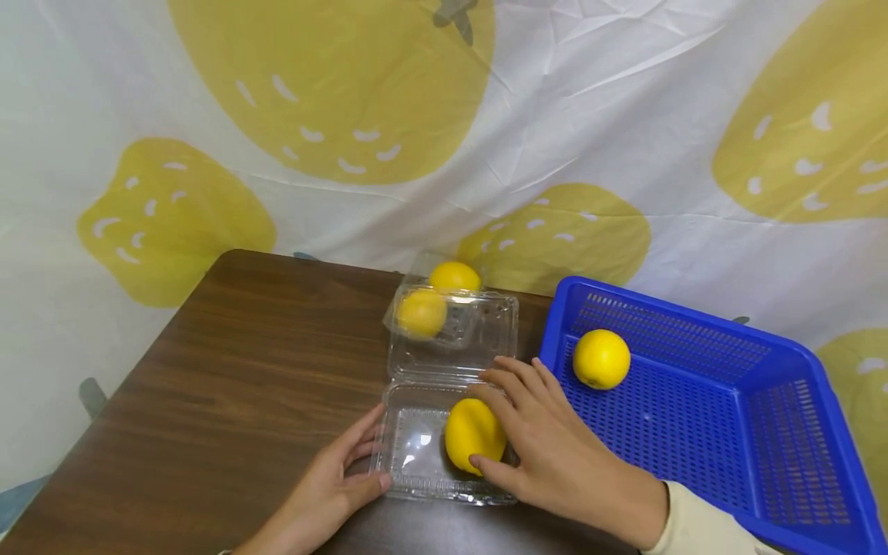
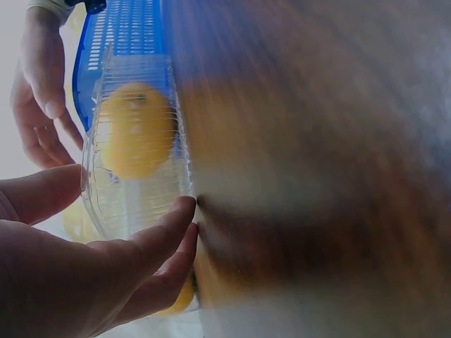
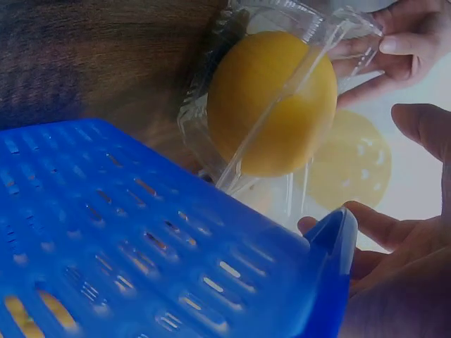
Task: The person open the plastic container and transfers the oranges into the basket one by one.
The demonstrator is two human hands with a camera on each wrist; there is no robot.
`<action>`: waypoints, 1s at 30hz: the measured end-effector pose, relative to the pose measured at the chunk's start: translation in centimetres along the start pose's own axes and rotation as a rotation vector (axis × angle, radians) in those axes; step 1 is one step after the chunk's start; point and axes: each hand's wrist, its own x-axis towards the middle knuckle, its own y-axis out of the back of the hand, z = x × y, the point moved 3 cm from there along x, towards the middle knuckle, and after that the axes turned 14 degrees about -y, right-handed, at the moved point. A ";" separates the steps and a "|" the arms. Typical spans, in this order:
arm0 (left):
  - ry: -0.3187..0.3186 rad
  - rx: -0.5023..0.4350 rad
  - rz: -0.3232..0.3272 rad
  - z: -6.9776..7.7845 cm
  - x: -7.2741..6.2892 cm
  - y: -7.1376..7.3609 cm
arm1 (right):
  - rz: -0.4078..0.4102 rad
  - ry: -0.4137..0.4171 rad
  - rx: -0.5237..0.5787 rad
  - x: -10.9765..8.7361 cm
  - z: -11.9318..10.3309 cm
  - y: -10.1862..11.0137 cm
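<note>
A clear plastic clamshell box [image 1: 416, 484] lies with its lid [image 1: 479, 358] folded back on the wooden table. One round yellow citrus fruit [image 1: 473, 435] sits in the right half of its base. My left hand [image 1: 333, 479] holds the box's left side, thumb [image 2: 49, 191] at the rim and fingers [image 2: 165, 236] against the wall. Over the box's right edge, my right hand [image 1: 544, 439] is beside the fruit with fingers spread and thumb near its lower side. In the right wrist view a gap shows between this hand [image 3: 402, 246] and the fruit [image 3: 271, 105].
At the right stands a blue plastic basket [image 1: 784, 347] with one yellow fruit [image 1: 601, 359] in it. Behind the open lid, another clear box [image 1: 419, 270] holds two yellow fruits [image 1: 454, 277]. A fruit-print cloth [image 1: 590, 100] hangs along the table's back edge.
</note>
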 end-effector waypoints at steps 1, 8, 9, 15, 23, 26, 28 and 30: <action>0.001 0.000 0.000 0.0 0.0 0.0 | 0.001 0.002 -0.012 0.0 0.0 -0.1; 0.012 0.000 0.005 0.1 0.1 0.0 | 0.022 0.026 -0.112 0.1 -0.3 -0.6; 0.013 -0.001 0.005 0.1 0.1 0.0 | 0.023 0.029 -0.126 0.1 -0.3 -0.6; 0.018 -0.004 0.008 0.1 0.0 -0.1 | 0.013 0.038 -0.196 0.1 -0.3 -1.2; 0.020 0.000 0.012 0.2 0.1 0.0 | 0.006 0.056 -0.267 0.1 -0.2 -2.0; 0.020 0.002 0.012 0.2 0.1 0.0 | 0.000 0.065 -0.281 0.2 -0.3 -2.2; 0.020 0.003 0.010 0.1 0.1 0.0 | -0.007 0.073 -0.291 0.2 -0.4 -2.3; 0.019 0.005 0.008 0.1 0.1 0.0 | -0.014 0.082 -0.304 0.3 -0.5 -2.4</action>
